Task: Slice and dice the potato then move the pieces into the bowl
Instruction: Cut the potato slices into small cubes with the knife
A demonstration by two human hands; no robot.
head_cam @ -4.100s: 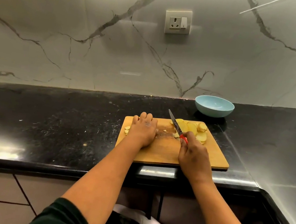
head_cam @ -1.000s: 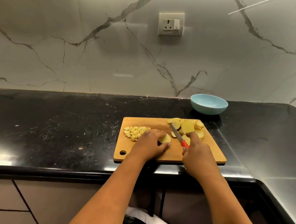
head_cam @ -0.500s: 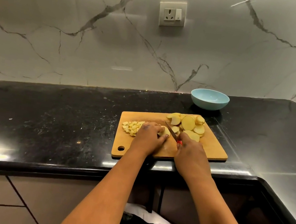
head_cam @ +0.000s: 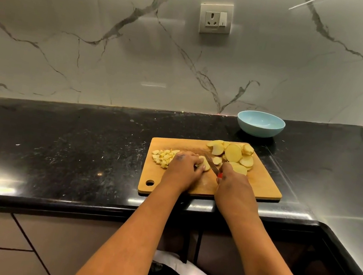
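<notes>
Potato slice [head_cam: 204, 164] lies mid-board, pinned by my left hand [head_cam: 184, 169] while my right hand [head_cam: 234, 187] grips the knife [head_cam: 211, 165]. My curled fingertips sit just beside the blade (too close), so a slip could nick them.

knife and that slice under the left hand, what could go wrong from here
1. The left hand holds the potato slice with its fingertips right beside the knife blade, so a slip could nick them.
2. The cutting board lies at the counter's front edge, so pressure might shift it.
3. The diced pieces sit near the board's left edge and could get pushed off.
</notes>
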